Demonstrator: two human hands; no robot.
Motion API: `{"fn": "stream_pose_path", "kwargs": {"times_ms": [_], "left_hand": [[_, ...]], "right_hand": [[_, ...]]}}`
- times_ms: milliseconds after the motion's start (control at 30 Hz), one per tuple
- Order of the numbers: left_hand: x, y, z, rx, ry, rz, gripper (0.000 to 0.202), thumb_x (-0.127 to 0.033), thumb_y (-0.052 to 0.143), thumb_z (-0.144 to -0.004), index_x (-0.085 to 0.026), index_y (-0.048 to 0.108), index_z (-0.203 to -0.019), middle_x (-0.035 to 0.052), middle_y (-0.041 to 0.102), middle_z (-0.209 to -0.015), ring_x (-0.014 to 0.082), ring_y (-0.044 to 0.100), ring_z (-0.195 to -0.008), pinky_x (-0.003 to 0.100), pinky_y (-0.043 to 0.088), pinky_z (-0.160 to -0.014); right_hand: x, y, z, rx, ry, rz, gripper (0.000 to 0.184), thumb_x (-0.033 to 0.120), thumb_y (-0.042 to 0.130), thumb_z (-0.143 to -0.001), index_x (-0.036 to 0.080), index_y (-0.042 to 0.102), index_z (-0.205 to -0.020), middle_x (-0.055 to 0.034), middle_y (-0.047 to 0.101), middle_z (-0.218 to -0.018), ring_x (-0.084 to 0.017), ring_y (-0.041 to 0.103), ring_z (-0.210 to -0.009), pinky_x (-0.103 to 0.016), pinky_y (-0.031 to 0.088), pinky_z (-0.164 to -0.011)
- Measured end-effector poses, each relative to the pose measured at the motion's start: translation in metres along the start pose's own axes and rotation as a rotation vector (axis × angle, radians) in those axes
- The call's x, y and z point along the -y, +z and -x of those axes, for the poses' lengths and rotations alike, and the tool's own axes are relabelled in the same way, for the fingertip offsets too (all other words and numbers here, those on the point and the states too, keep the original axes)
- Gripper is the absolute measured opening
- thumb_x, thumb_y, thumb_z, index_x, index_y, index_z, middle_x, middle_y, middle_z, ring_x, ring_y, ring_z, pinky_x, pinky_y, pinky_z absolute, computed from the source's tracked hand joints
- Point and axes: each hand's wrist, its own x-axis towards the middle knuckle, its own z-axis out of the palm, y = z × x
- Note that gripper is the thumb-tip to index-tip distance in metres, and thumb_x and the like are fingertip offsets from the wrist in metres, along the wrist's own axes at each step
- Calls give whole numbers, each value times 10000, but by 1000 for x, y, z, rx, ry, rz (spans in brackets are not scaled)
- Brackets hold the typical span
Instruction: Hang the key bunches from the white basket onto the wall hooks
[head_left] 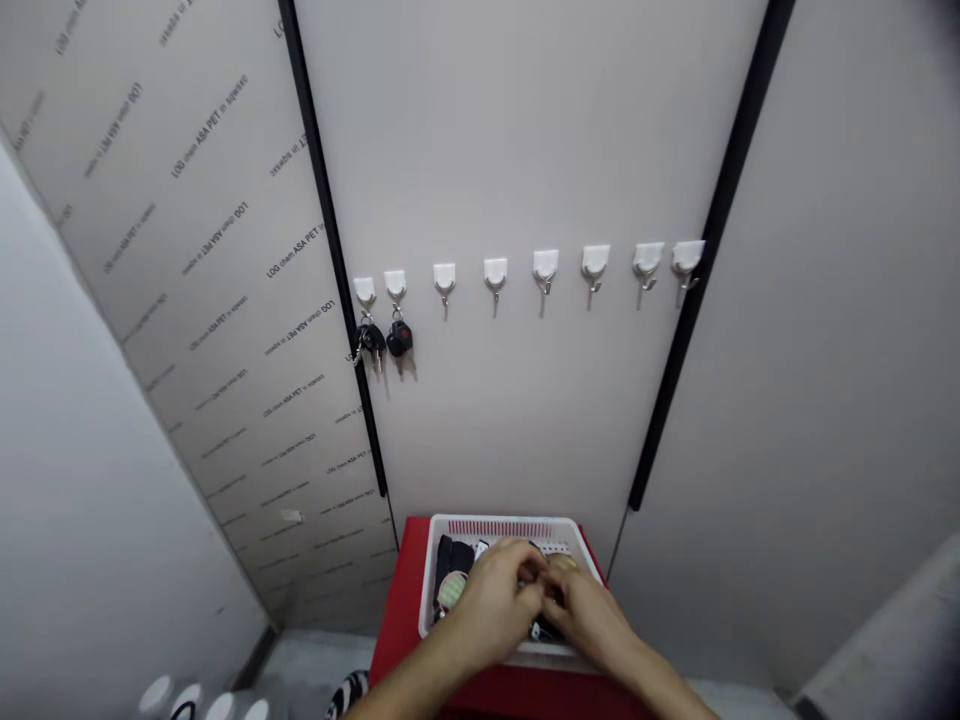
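Both hands work close together over a white plastic basket (504,524). My left hand (501,592) has its fingers curled, thumb and fingertips meeting those of the other hand. From the right, my right hand (585,605) closes its fingers at the same spot. Whatever lies between the fingertips is hidden by the hands. Inside the basket, a black item (454,556) and a round pale-green item (451,590) lie on the left, with other small things partly covered by my hands.
The basket stands on a red surface (401,580). Above it, several white adhesive hooks (495,272) run across a pale panel. Keys (370,342) and a black key fob (400,338) hang from the two leftmost hooks. White round-topped objects (187,700) stand at lower left.
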Motion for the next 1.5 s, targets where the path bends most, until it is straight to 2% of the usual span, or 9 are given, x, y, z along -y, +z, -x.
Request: {"fn": "stream_pose_path", "kwargs": {"times_ms": [133, 333, 500, 733, 900, 1033, 1200, 1367, 1500], "left_hand": [[51, 18, -10, -11, -60, 15, 320, -152, 455, -563, -164, 502, -879, 33, 514, -884, 138, 430, -823, 250, 322, -753], [38, -3, -31, -105, -88, 292, 125, -168, 416, -616, -121, 508, -687, -10, 497, -598, 84, 431, -572, 191, 346, -561], [3, -59, -55, -183, 37, 297, 80, -180, 433, -611, -118, 483, -615, -37, 433, -512, 61, 387, -495, 173, 322, -496], [-60, -156, -88, -491, 232, 30, 117, -215, 440, -622, -123, 511, -637, -10, 504, -554, 77, 451, -513, 191, 365, -508], [-87, -195, -110, -720, 236, -215, 119, -187, 449, -614, -129, 541, -663, 7, 544, -595, 85, 477, -549, 203, 379, -556], [-92, -197, -124, -806, 169, -380, 131, -151, 450, -604, -138, 554, -682, 20, 565, -646, 99, 489, -596, 217, 378, -599], [-84, -186, -128, -742, 125, -471, 148, -114, 437, -600, -137, 556, -686, 34, 570, -658, 114, 494, -620, 228, 380, -615], [-68, -172, -99, -752, 255, -416, 203, -136, 435, -628, -140, 515, -814, 27, 562, -721, 101, 493, -642, 221, 382, -638], [-23, -131, -62, -594, 279, -336, 189, -150, 423, -646, -145, 497, -820, 15, 545, -755, 81, 481, -639, 199, 384, -626]], "right_hand": [[7, -8, -6, 30, -57, -282, 149, 229, 384, -635, 135, 494, -602, -6, 503, -594, -112, 448, -599, -204, 341, -564], [41, -50, -15, -77, -149, -333, 172, 259, 417, -639, 124, 513, -590, 1, 487, -575, -101, 428, -575, -203, 323, -549], [88, -96, -40, -120, -245, -425, 174, 271, 434, -636, 117, 506, -597, 27, 443, -482, -66, 384, -458, -189, 308, -454], [175, -146, -92, -332, -389, -759, 82, 193, 468, -607, 117, 495, -627, 37, 476, -487, -48, 444, -429, -183, 393, -463], [212, -166, -126, -557, -438, -763, 103, 142, 453, -605, 132, 505, -694, 31, 496, -528, -57, 485, -434, -195, 422, -457], [216, -169, -142, -672, -376, -653, 110, 125, 451, -598, 136, 517, -686, 28, 506, -513, -67, 506, -431, -209, 435, -488], [206, -163, -145, -673, -350, -526, 121, 124, 425, -603, 134, 536, -652, 18, 525, -504, -74, 507, -417, -210, 431, -492], [184, -153, -128, -710, -370, -414, 216, 139, 408, -608, 136, 549, -772, -7, 573, -612, -80, 518, -494, -215, 419, -546], [128, -114, -93, -624, -320, -330, 236, 204, 416, -628, 138, 542, -817, -22, 581, -699, -89, 517, -551, -219, 401, -566]]}}
